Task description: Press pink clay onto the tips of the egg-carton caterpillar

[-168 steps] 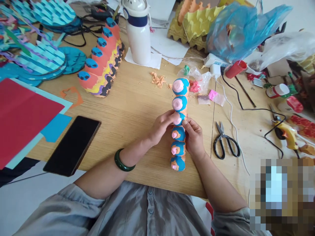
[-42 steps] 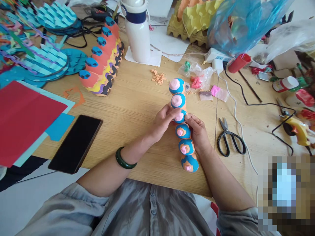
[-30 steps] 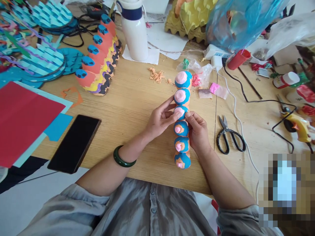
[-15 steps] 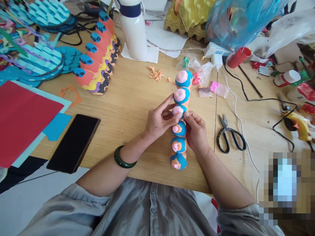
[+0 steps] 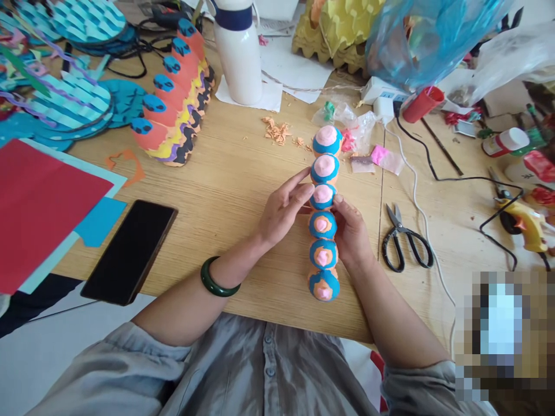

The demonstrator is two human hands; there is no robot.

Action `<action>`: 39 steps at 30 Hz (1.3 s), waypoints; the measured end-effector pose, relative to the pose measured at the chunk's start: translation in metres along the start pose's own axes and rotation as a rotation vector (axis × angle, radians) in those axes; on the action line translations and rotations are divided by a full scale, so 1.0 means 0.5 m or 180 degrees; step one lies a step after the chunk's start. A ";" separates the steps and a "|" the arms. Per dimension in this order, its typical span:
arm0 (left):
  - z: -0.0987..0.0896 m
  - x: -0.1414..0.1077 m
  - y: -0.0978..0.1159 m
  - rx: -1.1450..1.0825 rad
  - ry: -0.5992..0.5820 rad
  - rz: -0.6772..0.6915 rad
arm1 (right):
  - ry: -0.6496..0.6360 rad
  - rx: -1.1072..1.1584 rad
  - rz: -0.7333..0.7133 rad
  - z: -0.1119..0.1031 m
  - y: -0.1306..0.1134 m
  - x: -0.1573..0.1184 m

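A row of egg-carton cups [image 5: 323, 254] is held upright before me, its bumps coated in blue and orange clay with pink on top. The upper three bumps carry broad pink caps; the lower three show small pink dabs ringed with orange. My right hand [image 5: 353, 228] grips its right side, thumb near the third bump. From the left, my left hand [image 5: 286, 208] supports it with the thumb by the third pink cap and the index finger by the second bump. Some of its fingers are hidden behind the row.
Black-handled scissors [image 5: 405, 240] lie right of my hands beside a white cable. A phone [image 5: 130, 251] and red sheet [image 5: 47, 214] lie left. Behind stand a painted carton row [image 5: 173, 104], a white bottle [image 5: 238, 55] and orange scraps [image 5: 276, 132]. A glue gun [image 5: 524, 222] lies far right.
The carton row has shifted slightly right and turned so its bumps face me more squarely. My left thumb has drawn back from the middle of the third pink cap to its left edge.
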State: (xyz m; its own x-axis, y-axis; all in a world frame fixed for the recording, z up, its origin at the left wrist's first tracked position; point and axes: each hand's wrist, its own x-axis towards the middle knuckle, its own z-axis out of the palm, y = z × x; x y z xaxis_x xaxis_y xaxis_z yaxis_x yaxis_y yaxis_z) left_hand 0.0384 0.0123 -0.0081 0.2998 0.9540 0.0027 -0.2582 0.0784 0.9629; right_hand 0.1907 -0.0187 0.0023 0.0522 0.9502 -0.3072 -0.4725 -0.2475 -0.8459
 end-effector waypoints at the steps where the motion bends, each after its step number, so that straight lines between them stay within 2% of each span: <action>1: 0.000 0.000 0.001 -0.0005 -0.0017 0.0013 | -0.0038 0.0072 0.0091 -0.002 -0.002 0.003; 6: 0.001 0.000 -0.006 -0.0015 -0.0172 0.0232 | -0.0087 0.0408 0.0309 -0.001 -0.009 0.007; 13: 0.002 0.001 -0.008 -0.0126 -0.0126 0.0215 | -0.0199 0.0562 0.0673 0.004 -0.014 0.000; 22: 0.005 0.006 -0.013 -0.0283 -0.0209 0.0329 | -0.0495 0.0408 0.0462 -0.005 -0.017 -0.003; 29: 0.020 0.000 -0.007 -0.0602 -0.0206 0.0253 | -0.0398 0.0302 0.0334 -0.006 -0.019 -0.004; 35: 0.015 0.001 0.000 -0.0508 -0.0328 0.0251 | -0.0243 0.0130 0.0317 -0.004 -0.017 -0.006; 39: 0.012 0.004 0.004 -0.0582 -0.0244 0.0178 | -0.0275 -0.0099 0.0270 -0.004 -0.019 -0.008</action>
State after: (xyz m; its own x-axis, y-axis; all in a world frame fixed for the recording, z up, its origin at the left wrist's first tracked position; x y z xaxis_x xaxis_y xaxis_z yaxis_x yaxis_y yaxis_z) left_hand 0.0442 0.0127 -0.0045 0.3475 0.9341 0.0821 -0.4368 0.0838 0.8957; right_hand 0.1969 -0.0207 0.0106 -0.0635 0.9380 -0.3407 -0.4443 -0.3322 -0.8320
